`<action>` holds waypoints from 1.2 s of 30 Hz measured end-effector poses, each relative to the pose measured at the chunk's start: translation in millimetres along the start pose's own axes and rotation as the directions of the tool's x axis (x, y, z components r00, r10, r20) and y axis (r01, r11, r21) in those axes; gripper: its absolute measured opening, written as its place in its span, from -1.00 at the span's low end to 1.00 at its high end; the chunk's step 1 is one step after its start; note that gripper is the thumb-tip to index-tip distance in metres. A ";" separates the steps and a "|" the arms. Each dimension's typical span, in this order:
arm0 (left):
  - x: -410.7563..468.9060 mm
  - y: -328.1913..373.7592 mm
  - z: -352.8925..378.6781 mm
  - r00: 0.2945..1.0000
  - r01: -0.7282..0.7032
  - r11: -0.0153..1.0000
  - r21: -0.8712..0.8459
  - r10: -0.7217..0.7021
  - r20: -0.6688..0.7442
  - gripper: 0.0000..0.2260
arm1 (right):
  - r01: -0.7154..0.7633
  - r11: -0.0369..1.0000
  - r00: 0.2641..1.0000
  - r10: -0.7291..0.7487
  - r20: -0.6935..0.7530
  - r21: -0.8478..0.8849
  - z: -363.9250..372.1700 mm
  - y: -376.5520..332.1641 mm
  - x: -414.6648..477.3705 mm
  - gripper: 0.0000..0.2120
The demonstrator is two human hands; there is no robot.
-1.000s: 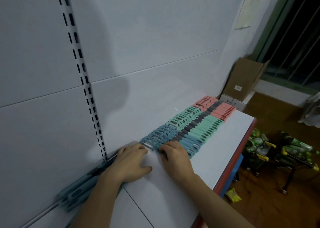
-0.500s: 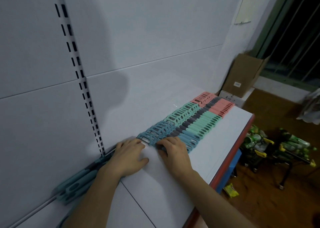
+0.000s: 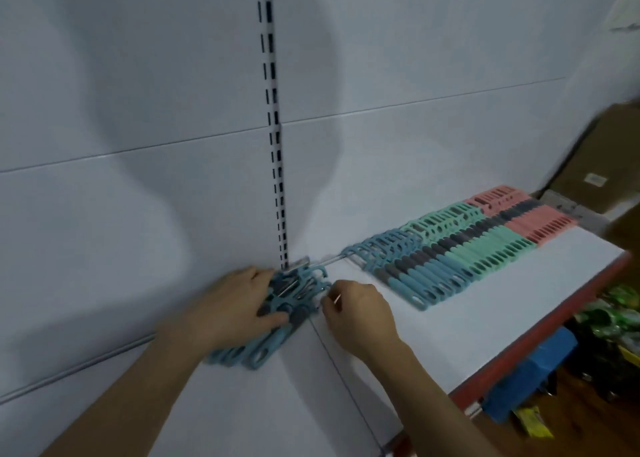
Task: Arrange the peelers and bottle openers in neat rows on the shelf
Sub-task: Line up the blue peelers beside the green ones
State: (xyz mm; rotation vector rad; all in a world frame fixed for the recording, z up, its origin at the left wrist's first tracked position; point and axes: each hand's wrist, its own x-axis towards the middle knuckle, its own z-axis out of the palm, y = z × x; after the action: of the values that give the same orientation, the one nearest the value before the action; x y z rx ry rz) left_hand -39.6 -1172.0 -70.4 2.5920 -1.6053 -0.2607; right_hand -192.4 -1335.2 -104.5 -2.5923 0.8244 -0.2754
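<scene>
A loose pile of blue peelers lies against the back wall at the foot of the slotted upright. My left hand holds the pile's left side, fingers behind it and thumb in front. My right hand, fingers curled, pinches the pile's right edge. To the right, neat rows of blue peelers, green ones and pink ones run along the white shelf.
The shelf's red front edge runs diagonally at the right. Beyond the far end stands a cardboard box. Below the shelf are a blue box and green packaged goods on the floor.
Both hands have left the end of the neat blue row and moved left to the loose pile by the upright. The view has swung left with them.
</scene>
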 end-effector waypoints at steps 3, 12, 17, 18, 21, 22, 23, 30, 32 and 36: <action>-9.9 11.0 21.1 0.987 0.162 0.982 0.096 -0.160 -0.029 -0.24 | -0.024 0.999 0.997 0.021 0.080 0.025 15.0 -15.8 -9.1 -0.71; -10.8 25.9 44.4 0.955 0.227 0.926 -0.303 -0.272 -0.116 -0.64 | -0.038 0.926 0.994 -0.004 0.112 0.375 25.1 -23.5 -13.7 -0.90; -9.6 27.1 38.5 0.970 0.063 0.561 -0.825 -0.229 -0.081 -0.57 | -0.019 0.598 1.000 0.021 0.007 0.801 15.9 -19.8 -18.5 -0.77; -8.4 31.2 35.8 0.977 0.012 0.455 -0.890 -0.194 -0.086 -0.55 | -0.016 0.539 0.999 0.049 -0.012 0.842 11.8 -19.0 -17.8 -0.77; 0.0 46.9 30.1 0.980 -0.110 0.265 -0.958 -0.131 -0.149 -0.58 | -0.010 0.390 0.992 0.116 -0.039 0.921 -5.0 -14.5 -14.9 -0.76; 3.7 51.4 29.3 0.978 -0.141 0.233 -0.962 -0.118 -0.172 -0.60 | -0.017 0.337 0.994 0.109 -0.021 0.941 -10.3 -11.5 -13.9 -0.77; 7.8 55.2 29.3 0.975 -0.169 0.215 -0.962 -0.109 -0.196 -0.63 | -0.024 0.281 0.997 0.079 0.002 0.959 -15.8 -8.8 -13.8 -0.81; 45.2 73.6 35.3 0.934 -0.254 0.230 -0.940 -0.193 -0.299 -0.83 | 0.067 0.325 0.973 0.188 -0.134 0.943 -28.6 16.7 -9.2 -0.81; 57.5 73.1 39.0 0.897 -0.314 0.296 -0.902 -0.218 -0.384 -0.82 | 0.076 0.322 0.961 0.228 -0.155 0.944 -28.7 24.8 -9.3 -0.78; 78.0 75.9 47.2 0.847 -0.406 0.315 -0.858 -0.223 -0.483 -0.73 | 0.072 0.514 0.940 0.252 -0.231 0.855 -23.9 40.2 -16.7 -0.82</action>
State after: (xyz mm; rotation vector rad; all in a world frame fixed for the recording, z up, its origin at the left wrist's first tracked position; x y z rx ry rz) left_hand -81.2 -1274.8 -112.7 1.3855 -0.8812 -0.3134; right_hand -233.6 -1362.9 -101.6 -1.5446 0.6672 -0.8674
